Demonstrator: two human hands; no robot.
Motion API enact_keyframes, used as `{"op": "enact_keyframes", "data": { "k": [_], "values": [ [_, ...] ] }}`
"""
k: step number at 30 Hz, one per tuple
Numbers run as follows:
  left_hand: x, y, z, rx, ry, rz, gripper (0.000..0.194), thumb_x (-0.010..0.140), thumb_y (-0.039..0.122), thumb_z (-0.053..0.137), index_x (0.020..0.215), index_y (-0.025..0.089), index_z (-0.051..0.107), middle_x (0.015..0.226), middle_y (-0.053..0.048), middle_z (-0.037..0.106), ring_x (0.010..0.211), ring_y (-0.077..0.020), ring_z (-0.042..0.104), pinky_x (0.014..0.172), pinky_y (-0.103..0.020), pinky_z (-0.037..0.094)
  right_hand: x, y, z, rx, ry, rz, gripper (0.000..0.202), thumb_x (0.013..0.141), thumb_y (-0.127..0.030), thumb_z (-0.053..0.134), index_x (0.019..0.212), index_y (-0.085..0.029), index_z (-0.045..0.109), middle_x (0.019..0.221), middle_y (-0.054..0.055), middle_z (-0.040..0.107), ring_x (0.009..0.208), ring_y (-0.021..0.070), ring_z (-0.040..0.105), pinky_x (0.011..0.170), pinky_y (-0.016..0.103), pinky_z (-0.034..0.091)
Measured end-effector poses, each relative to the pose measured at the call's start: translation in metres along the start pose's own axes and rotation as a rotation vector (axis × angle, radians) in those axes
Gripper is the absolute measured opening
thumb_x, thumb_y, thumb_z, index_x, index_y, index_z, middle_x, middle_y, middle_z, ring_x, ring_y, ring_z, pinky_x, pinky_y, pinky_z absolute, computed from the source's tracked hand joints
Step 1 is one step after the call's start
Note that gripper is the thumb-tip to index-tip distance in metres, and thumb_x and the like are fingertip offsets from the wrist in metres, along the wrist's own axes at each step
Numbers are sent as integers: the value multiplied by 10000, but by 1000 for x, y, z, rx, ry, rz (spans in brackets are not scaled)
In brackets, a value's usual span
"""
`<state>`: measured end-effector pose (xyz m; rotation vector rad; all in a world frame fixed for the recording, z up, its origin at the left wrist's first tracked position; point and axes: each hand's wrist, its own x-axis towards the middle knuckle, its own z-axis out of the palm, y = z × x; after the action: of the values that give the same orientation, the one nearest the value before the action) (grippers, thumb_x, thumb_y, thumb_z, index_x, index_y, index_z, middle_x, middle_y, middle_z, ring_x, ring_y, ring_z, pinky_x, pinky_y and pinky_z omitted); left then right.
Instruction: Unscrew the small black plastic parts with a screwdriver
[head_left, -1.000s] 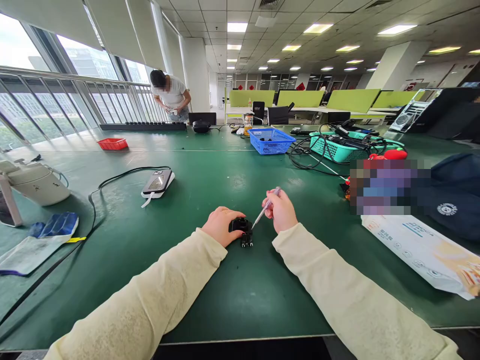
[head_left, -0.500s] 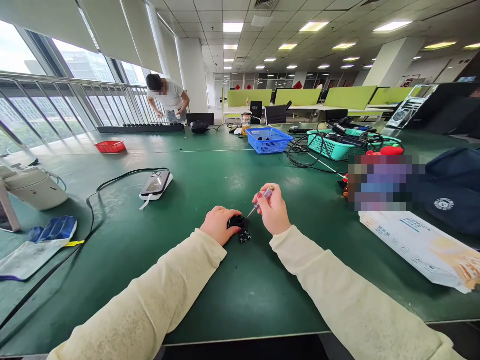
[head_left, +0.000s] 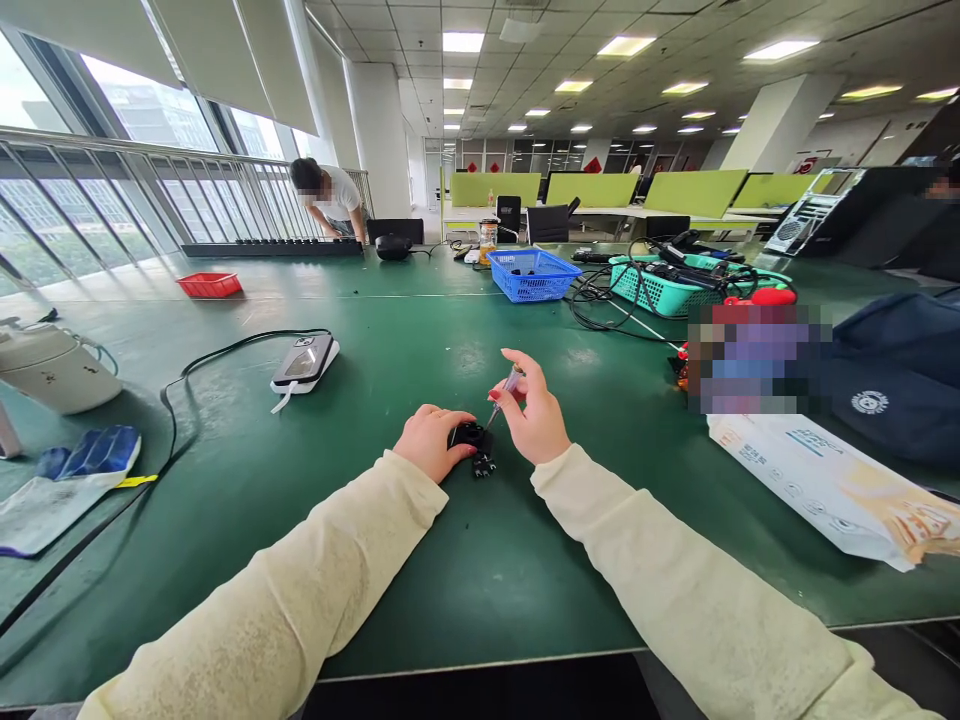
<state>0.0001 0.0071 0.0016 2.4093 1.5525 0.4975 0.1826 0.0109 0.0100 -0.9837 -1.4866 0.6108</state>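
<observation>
Screwdriver (head_left: 513, 380) + black gadget (head_left: 469, 435)
Left hand (head_left: 429, 442) has fingers clamped on the gadget; right hand (head_left: 537, 425) pinches the screwdriver just beside them.

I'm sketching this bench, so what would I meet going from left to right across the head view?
Glove → red tray → phone → left hand → black part → right hand → white pack.

Green tabletop (head_left: 247, 480): red tray (head_left: 209, 288), glove (head_left: 71, 495) left; black part (head_left: 484, 464), blue basket (head_left: 534, 290) centre; white packet (head_left: 810, 485) right.
</observation>
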Motion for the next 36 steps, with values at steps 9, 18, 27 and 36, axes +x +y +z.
{"op": "enact_keyframes", "data": {
  "k": [9,18,27,36],
  "values": [
    [-2,-6,-4,-86,-18,-54,516,802,184,706,1308,271,648,1197,-43,737,1217,-285,556,1111,-475,444,3,-3,-6,141,-102,62,510,845,-172,618,1331,-296,526,879,-20,728,745,162,668,881,379,542],
    [-1,-3,-5,-45,-19,-69,482,810,210,732,1285,263,668,1174,-47,747,1204,-299,557,1100,-480,438,-4,-9,-5,131,-28,-24,487,837,-161,609,1303,-283,542,817,-23,702,711,162,657,863,367,546],
    [-1,1,-9,-8,-38,-64,470,813,215,748,1277,253,679,1162,-57,748,1203,-291,568,1087,-448,447,-5,-5,2,-59,-109,-82,516,827,-218,654,1324,-292,535,782,-21,666,726,178,642,850,352,544],
    [-2,-1,-7,-13,-24,-50,449,814,215,754,1258,246,694,1174,-53,748,1178,-296,574,1079,-464,452,-7,0,-1,-135,-30,-360,434,861,-242,676,1258,-264,500,900,3,675,710,156,648,802,341,571]
  ]
}}
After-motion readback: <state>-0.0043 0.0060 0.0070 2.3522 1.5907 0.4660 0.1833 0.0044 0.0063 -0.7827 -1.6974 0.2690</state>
